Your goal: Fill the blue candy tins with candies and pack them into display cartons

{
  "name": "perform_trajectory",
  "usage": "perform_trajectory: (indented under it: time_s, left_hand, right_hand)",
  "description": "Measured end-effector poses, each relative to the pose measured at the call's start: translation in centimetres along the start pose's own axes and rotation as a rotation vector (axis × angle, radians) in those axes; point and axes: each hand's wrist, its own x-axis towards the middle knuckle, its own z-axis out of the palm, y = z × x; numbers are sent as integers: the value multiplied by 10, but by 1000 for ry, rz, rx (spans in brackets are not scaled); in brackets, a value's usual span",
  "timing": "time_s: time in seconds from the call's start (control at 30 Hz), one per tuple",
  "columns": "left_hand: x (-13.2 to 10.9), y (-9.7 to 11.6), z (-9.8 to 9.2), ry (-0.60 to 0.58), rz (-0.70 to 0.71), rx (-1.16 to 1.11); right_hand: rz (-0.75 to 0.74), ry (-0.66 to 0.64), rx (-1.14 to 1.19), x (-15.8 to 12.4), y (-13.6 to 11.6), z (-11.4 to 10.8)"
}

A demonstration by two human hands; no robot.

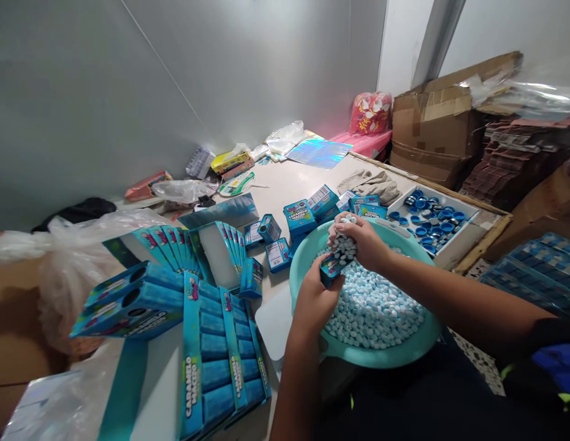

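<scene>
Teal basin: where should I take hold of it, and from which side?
Probably take the teal basin by its flared rim from the near side: bare there, while blue boxes crowd the far edge and the left hand, holding a small box, and right hand, gripping candies, hover over it.

The small box in my left hand is blue and turquoise. The candies are pale blue and white, and the basin around them is turquoise. The caps are deep blue, in a white tray. The display carton is blue with white letters. The tabletop is cream. The sheet shines in rainbow colours, and the bag is red with white shapes.
</scene>
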Motion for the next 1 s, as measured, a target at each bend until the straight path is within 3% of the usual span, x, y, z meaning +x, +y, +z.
perform_trajectory:
  time_s: [0.3,0.47,0.67,0.87,1.0]
  left_hand:
    - [0,1,2,32,21,43]
    - [3,1,2,31,-59,-167]
    - [1,1,2,52,-34,-124]
    - [4,-1,2,30,-68,-257]
    - [2,1,3,50,-46,-165]
  right_hand:
    - [15,24,-9,4,3,-4]
    - [-20,-49,-39,2,3,-3]
    - [-65,-75,-78,2,5,-3]
    - [-68,-92,-63,3,5,-4]
    - [-82,-105,-77,3,5,-4]
